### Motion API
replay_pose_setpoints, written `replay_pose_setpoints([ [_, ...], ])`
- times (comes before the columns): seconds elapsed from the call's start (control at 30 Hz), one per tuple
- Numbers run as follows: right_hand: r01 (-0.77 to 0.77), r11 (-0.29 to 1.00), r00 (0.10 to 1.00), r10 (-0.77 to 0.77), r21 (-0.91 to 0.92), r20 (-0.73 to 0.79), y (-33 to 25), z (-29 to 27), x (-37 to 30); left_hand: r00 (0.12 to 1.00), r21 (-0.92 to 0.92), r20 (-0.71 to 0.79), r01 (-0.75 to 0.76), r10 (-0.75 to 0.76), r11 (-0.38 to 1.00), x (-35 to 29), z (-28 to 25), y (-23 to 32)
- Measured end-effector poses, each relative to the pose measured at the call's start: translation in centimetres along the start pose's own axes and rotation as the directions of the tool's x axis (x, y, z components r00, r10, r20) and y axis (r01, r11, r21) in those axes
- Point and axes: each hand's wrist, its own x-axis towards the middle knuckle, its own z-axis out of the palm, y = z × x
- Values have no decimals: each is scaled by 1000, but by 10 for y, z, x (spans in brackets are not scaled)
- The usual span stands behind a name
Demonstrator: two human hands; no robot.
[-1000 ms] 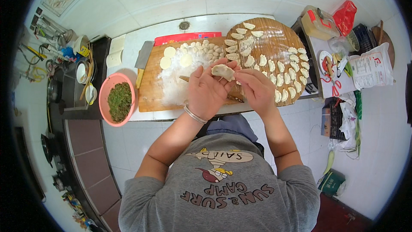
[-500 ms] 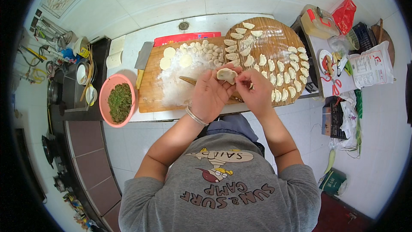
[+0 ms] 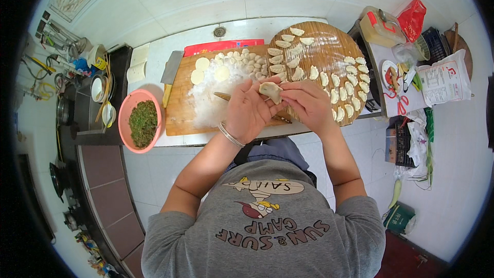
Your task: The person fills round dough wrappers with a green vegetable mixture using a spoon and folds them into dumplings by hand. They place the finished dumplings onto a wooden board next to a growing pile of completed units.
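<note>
A dumpling (image 3: 270,91) rests on the cupped palm and fingers of my left hand (image 3: 246,113). My right hand (image 3: 312,107) has its thumb and fingertips closed on the dumpling's right edge. Beneath my hands lies a rolling pin (image 3: 223,96), partly covered by them. The wooden board (image 3: 177,118) under it carries white flour (image 3: 206,105), several round wrappers (image 3: 202,64) and many small dough pieces (image 3: 250,61). On my right, rows of finished dumplings (image 3: 351,79) sit on a round wooden board (image 3: 329,38) that looks wrapped in clear film.
A pink bowl of green filling (image 3: 123,123) stands left of the board, near a cleaver (image 3: 172,67). Farther left are a sink and stacked bowls (image 3: 99,88). Red scissors (image 3: 401,104), a plate (image 3: 389,69), a plastic container (image 3: 382,27) and a white sack (image 3: 443,80) crowd the right side.
My right hand has shifted left and its fingertips now meet the dumpling's edge. The dumpling stays in my left hand, tilted slightly differently.
</note>
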Motion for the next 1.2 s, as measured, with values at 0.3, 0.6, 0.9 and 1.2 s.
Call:
replay_pose_setpoints([
  [0.3, -206, 978, 978, 207, -20, 17, -10, -2, -2, 997, 200, -75, -1, 16, 980, 3, -2, -4],
  [0.6, 25, 998, 991, -32, 55, 130, 8, -13, 6, 996, 235, -30, 90, -85, 968, 5, 2, 4],
  [0.9, -186, 982, 974, 185, -6, 131, -1, -3, 0, 996, 345, -79, 67, -42, 936, 8, -1, -5],
  [1.2, -72, 996, 993, 66, 61, 98, 7, -15, 10, 995, 409, -55, 100, -84, 907, 8, 5, 6],
])
